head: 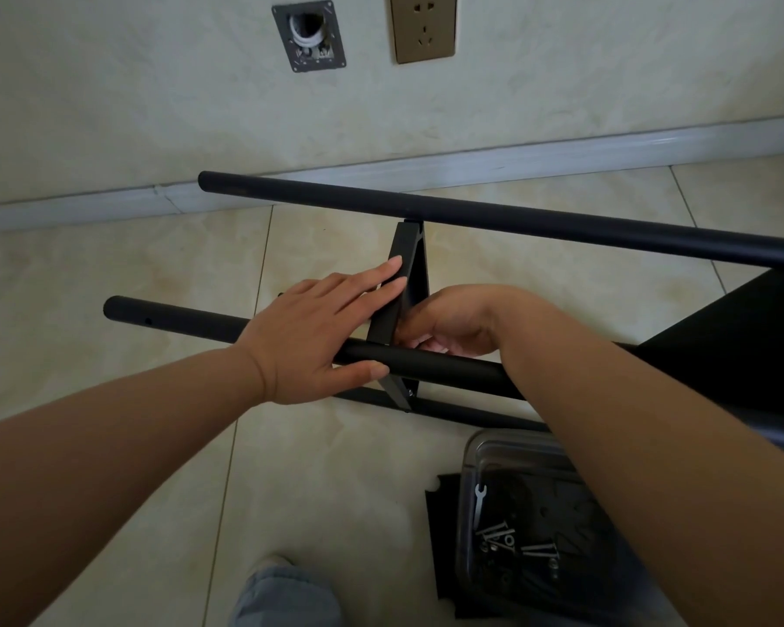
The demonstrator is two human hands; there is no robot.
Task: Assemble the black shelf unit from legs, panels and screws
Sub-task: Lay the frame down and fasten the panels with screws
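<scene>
Denim knee [286,595] showing at bottom edge, and just right of it a clear plastic tray [508,450] is sitting on the tiled floor [109,273], holding loose silver screws [539,547] and a small flat wrench [480,502], partly over a spare black panel [444,536]. Shelf frame is lying on its side further out: near leg [449,366] crossing the middle, far leg [517,221] running along the baseboard, narrow black panel [408,273] standing on edge between them. Left hand [313,341] is lying flat, fingers straight and pressing on the panel's edge, thumb resting against the near leg, steadying the joint. Right hand [449,328] is reaching in behind the near leg by the panel's corner, fingers curled, seemingly pinching something small there, but whether it is a screw cannot be told since the fingertips are hidden. Probably seating a fastener at this corner. Risks: working blind behind the tube, so the screw could be cross-threading or dropping onto the floor; the panel could be slipping off alignment if the left hand eases; right forearm is hanging over the tray and could be knocking it.
</scene>
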